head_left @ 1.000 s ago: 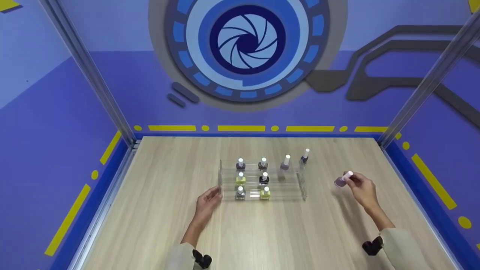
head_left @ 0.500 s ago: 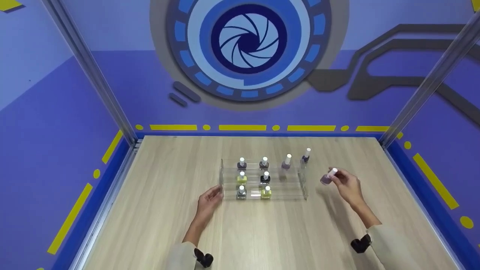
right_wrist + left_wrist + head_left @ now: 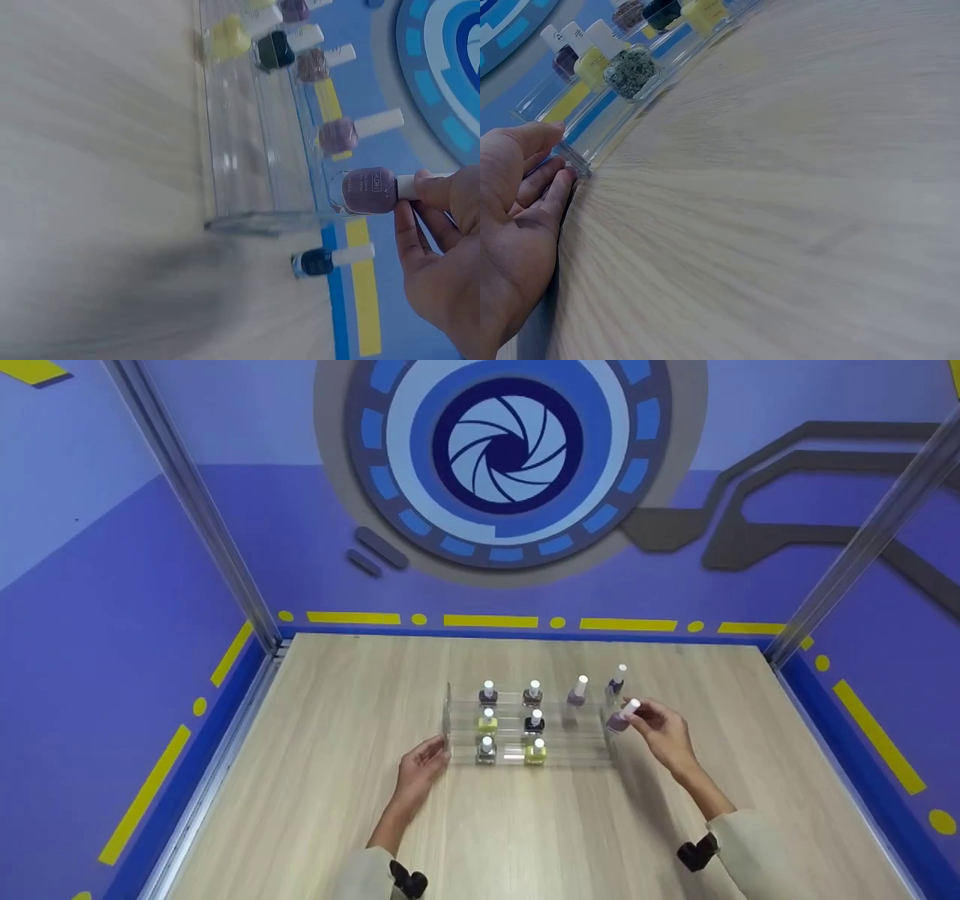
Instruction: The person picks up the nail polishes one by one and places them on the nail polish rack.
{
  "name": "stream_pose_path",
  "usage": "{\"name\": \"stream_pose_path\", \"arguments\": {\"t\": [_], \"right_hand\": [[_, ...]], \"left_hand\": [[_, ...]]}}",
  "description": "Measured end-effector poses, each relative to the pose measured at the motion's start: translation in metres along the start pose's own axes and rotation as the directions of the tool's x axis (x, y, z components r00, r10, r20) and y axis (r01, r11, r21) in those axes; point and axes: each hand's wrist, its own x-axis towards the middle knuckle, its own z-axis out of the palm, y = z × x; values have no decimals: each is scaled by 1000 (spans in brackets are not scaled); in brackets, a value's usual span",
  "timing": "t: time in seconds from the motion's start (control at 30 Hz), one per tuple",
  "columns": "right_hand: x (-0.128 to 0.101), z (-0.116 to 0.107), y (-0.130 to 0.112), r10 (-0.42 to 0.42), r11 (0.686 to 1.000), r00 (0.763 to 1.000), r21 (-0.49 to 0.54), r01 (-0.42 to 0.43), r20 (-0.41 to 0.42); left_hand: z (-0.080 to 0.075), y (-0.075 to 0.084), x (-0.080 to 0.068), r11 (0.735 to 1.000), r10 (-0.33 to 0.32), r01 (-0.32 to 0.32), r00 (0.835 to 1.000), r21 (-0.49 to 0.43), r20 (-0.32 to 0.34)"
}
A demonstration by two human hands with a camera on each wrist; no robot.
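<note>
In the head view, the right hand (image 3: 664, 735) pinches the white cap of a mauve bottle (image 3: 622, 718) and holds it in the air at the right end of a clear rack (image 3: 525, 727) that stands on the bench (image 3: 315, 780). The left hand (image 3: 421, 765) lies with fingers relaxed and nearly straight, its tips against the rack's left end. Six bottles stand in the rack's left half, a purple bottle (image 3: 577, 691) sits on the back tier, and a dark bottle (image 3: 616, 680) stands on the bench just behind the rack's right end. In the left wrist view, the left hand (image 3: 517, 217) rests on the bench, fingertips (image 3: 559, 180) touching the rack's corner (image 3: 574, 161); a speckled bottle (image 3: 630, 69) is the nearest. In the right wrist view, the right hand (image 3: 442, 255) grips the mauve bottle (image 3: 369, 190) by its cap, the glass body just past the rack's end wall (image 3: 262, 221), with the dark bottle (image 3: 319, 262) close beside it.
</note>
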Motion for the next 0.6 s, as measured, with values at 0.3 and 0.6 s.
{"name": "stream_pose_path", "arguments": {"t": [0.3, 0.6], "right_hand": [[6, 25, -1, -43, 997, 998, 68, 41, 34], [-1, 43, -21, -177, 984, 983, 18, 177, 37]], "left_hand": [[0, -1, -2, 1000, 4, -4, 1000, -8, -2], [0, -1, -2, 999, 45, -44, 999, -27, 14]]}}
